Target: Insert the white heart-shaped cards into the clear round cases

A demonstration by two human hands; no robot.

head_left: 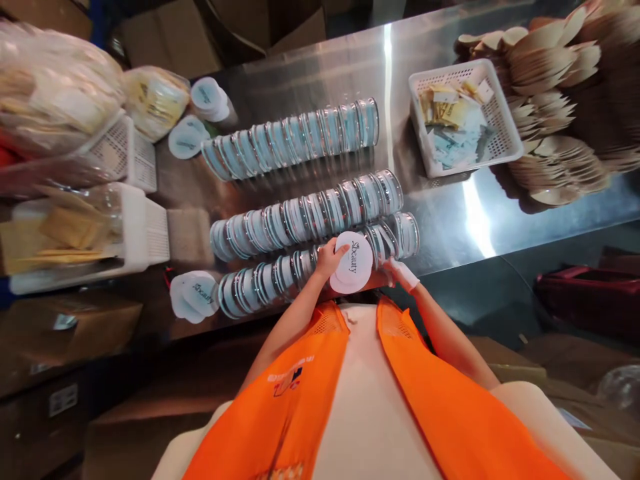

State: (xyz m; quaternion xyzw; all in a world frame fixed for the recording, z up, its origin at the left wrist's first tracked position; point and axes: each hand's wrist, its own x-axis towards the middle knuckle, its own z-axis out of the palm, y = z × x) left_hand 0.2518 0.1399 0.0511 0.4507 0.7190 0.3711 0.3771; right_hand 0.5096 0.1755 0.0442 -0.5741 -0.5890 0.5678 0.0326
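My left hand [330, 259] pinches a small stack of white round cards [353, 259] by the left edge, thumb on top. The upper card reads "beauty" in dark print. Just right of the cards, my right hand [395, 270] is beside the right part of the nearest row of clear round containers [265, 283]; its fingers are small and partly hidden. Something white wraps that palm or wrist. Two more rows of such containers, a middle row [305, 217] and a far row [295, 141], lie on their sides with pale blue and white contents.
Loose round cards [193, 297] lie at the near row's left end, with more card stacks [189, 137] farther back. A white basket [467, 120] of packets stands on the metal table [345, 73], beside stacked wooden-looking spoons [555, 167]. White crates [145, 223] and boxes are left.
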